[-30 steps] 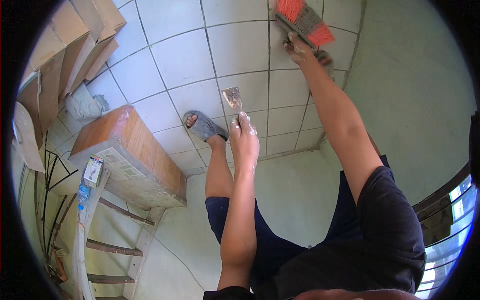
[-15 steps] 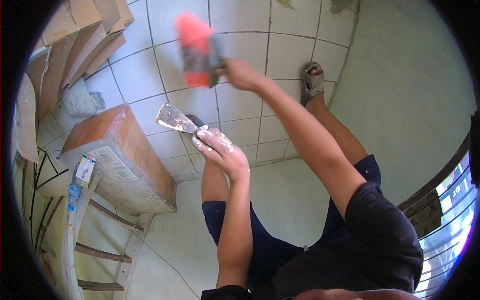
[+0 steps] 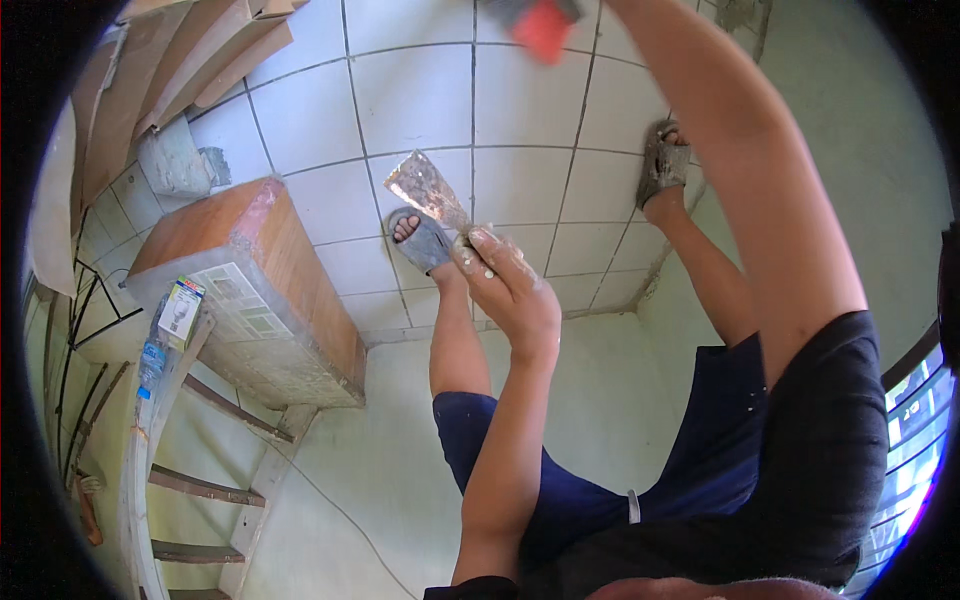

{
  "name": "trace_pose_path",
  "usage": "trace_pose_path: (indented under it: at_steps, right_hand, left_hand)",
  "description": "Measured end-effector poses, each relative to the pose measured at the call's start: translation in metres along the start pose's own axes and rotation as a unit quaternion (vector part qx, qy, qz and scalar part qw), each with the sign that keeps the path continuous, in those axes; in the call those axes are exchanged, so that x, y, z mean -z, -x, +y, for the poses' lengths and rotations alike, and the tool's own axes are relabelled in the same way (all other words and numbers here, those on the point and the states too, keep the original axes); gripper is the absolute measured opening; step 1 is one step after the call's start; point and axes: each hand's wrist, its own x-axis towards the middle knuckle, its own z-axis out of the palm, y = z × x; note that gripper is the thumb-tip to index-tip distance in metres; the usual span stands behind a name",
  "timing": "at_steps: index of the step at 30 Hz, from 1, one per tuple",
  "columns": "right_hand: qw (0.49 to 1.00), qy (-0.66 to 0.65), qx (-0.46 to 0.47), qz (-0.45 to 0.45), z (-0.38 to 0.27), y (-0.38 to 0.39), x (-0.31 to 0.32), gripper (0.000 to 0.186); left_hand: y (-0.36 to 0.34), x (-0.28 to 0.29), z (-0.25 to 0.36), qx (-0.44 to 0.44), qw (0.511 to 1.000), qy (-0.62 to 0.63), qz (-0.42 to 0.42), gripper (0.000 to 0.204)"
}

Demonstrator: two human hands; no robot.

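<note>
My left hand [image 3: 508, 290], spotted with white paste, is closed round the handle of a putty knife [image 3: 428, 190]. The broad blade points up and to the left, crusted with pale and dark residue. At the top edge a red flat tool with grey smears [image 3: 545, 32] is cut off and blurred, so its exact kind is unclear. My right forearm [image 3: 700, 60] reaches up past the top edge; the hand itself lies outside the picture.
Sheets of cardboard [image 3: 195, 55] lean at the upper left. Beside a wooden-sided box [image 3: 290, 260] stands a ladder [image 3: 208, 484] with a small bulb carton [image 3: 181, 312] and a plastic bottle [image 3: 151, 366]. Pale walls and a tiled floor [image 3: 415, 95] surround my sandalled feet.
My right hand has gone up and right out of view, the red tool moving with it to the top edge. My left hand and putty knife have shifted right and slightly up.
</note>
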Motion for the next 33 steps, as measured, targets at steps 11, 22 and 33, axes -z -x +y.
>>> trace_pose_path:
  at_steps: [11, 22, 33]
  right_hand:
    - [0.964, -0.005, 0.032, -0.265, 0.019, 0.076, 0.089, 0.023]
    - [0.94, -0.203, 0.129, -0.24, -0.218, 0.041, -0.019, 0.038]
    - [0.977, -0.121, -0.171, -0.032, 0.082, 0.023, 0.072, 0.042]
  left_hand:
    - [-0.009, 0.016, -0.025, -0.103, 0.992, -0.074, 0.021, 0.04]
    - [-0.014, 0.007, -0.016, -0.119, 0.986, -0.069, 0.095, 0.033]
    - [-0.014, 0.029, -0.013, -0.062, 0.997, -0.039, 0.022, 0.038]
